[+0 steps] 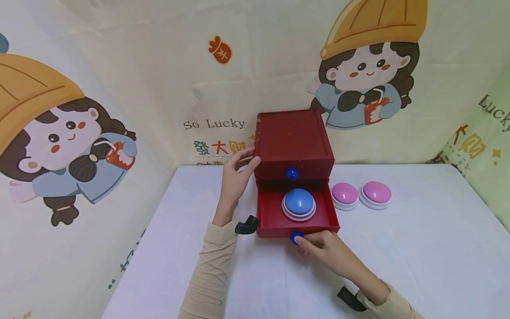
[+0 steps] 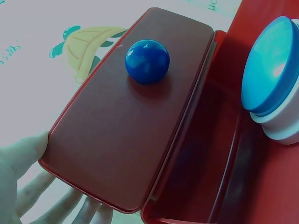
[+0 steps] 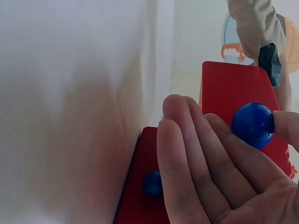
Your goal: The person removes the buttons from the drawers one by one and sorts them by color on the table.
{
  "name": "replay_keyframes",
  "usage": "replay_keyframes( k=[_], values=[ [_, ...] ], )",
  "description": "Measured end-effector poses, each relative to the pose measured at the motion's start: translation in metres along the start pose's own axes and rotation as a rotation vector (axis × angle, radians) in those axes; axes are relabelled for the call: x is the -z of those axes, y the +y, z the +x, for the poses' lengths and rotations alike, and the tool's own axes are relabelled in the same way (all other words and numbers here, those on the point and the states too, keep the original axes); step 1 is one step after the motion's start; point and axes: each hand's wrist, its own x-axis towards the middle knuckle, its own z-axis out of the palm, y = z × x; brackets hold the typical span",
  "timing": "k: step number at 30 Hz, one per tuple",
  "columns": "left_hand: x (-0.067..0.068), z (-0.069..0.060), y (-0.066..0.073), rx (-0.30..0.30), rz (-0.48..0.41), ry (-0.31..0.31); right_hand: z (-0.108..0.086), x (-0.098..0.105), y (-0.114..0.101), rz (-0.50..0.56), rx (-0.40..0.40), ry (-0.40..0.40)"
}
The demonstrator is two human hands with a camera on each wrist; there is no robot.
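Note:
A dark red drawer cabinet (image 1: pixel 294 135) stands at the back of the table with one drawer (image 1: pixel 268 213) pulled out. Inside it sits a blue dome-topped push button (image 1: pixel 299 201) on a white base. My right hand (image 1: pixel 332 254) pinches this drawer's blue round knob (image 3: pixel 253 125) between thumb and index finger, the other fingers extended. My left hand (image 1: pixel 236 181) rests against the cabinet's left side, its thumb at the front edge and fingers (image 2: pixel 58 207) spread. Above the pulled drawer, a closed drawer front (image 2: pixel 117 121) carries another blue knob (image 2: pixel 147 61).
Two pink dome-topped buttons (image 1: pixel 345 195) (image 1: pixel 376 194) on white bases stand right of the drawer. A lower red drawer front with a blue knob (image 3: pixel 153 184) shows in the right wrist view. Behind the white table (image 1: pixel 418 252) hangs a printed cloth (image 1: pixel 159 79).

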Motion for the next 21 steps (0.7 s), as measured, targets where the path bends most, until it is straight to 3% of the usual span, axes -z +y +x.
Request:
replay_keyframes(
  k=[21],
  values=[
    [-0.0004, -0.0016, 0.0009, 0.006, -0.003, 0.005, -0.0031, 0.0056, -0.0013, 0.051, 0.012, -0.027]
  ],
)
